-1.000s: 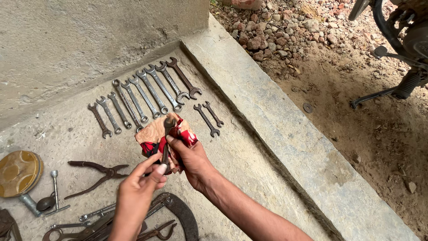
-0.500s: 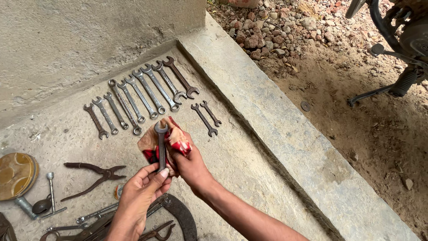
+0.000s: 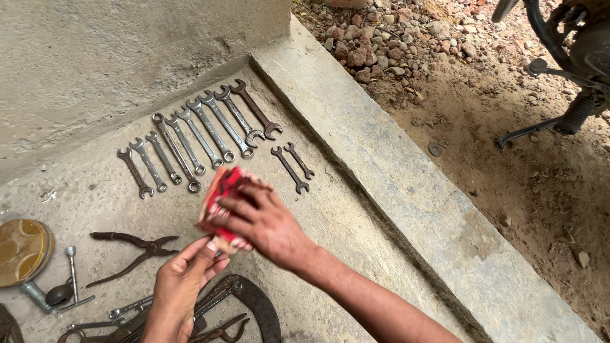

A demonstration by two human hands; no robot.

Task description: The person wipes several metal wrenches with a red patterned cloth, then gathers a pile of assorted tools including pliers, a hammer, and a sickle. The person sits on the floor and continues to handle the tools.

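Since half a second ago, we have closed the red patterned cloth (image 3: 223,202) over the dark tool that stood upright in it; that tool is now hidden inside the cloth. From the head view, our right hand (image 3: 267,222) lies across the cloth with fingers (image 3: 232,213) curled around it, gripping it just above the concrete floor (image 3: 356,209). Our left hand (image 3: 181,286) reaches up from the near side, its fingertips pinched at the cloth's lower edge; whether they also hold the tool under it we cannot tell. A row of spanners (image 3: 197,136) lies on the floor just beyond the cloth, with two small spanners (image 3: 293,166) to their right. Pliers (image 3: 130,249) lie to the left of the left hand, a round brown tin (image 3: 22,249) further left. A motorcycle (image 3: 572,57) stands on the dirt at far right.
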